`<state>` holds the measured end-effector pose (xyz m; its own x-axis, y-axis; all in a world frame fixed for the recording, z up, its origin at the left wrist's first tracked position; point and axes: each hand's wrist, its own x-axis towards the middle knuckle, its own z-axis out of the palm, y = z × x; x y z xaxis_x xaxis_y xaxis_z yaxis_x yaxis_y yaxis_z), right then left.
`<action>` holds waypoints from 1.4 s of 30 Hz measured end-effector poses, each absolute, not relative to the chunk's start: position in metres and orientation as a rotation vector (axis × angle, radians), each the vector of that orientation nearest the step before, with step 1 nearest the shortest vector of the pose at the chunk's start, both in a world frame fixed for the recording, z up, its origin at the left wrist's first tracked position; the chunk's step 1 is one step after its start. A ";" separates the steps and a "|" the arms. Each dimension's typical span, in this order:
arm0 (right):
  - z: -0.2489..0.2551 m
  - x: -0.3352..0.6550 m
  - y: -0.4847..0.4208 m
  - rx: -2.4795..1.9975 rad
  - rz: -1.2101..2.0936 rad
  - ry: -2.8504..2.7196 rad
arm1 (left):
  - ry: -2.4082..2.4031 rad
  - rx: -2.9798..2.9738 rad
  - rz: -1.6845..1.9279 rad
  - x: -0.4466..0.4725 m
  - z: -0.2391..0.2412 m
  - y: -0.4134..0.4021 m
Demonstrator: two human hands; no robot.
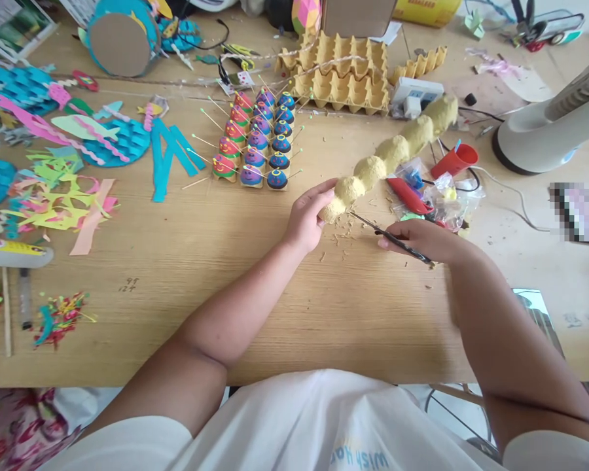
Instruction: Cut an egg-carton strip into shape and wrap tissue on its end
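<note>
one held carton strip (370, 171), bagged colourful bits (414, 179)

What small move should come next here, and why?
Probably a short snip along the near edge of the bumpy yellow strip: the right hand holds scissors with their tips by that edge, the left hand grips the strip's end, and trimmings lie on the table.

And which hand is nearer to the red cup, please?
Right. The right hand, holding scissors, is on the near side of the red cup, slightly left. The left hand, gripping the yellow carton strip's end, is farther left.
</note>
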<state>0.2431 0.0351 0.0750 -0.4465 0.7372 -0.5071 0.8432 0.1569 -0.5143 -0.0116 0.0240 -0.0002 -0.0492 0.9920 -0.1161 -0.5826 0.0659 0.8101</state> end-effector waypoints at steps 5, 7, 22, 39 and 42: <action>0.082 0.248 0.041 1.552 -1.117 2.261 | 0.847 0.671 1.352 -0.009 -0.001 0.022; 0.086 0.246 0.041 1.541 -1.096 2.238 | 0.857 0.672 1.340 -0.008 -0.001 0.021; 0.084 0.249 0.055 1.434 -1.139 2.177 | 0.852 0.690 1.312 -0.009 -0.003 0.022; 0.069 0.249 0.058 1.346 -1.235 2.277 | 0.857 0.680 1.263 -0.008 0.002 0.018; 0.065 0.250 0.058 1.349 -1.244 2.289 | 0.874 0.704 1.250 -0.008 0.001 0.017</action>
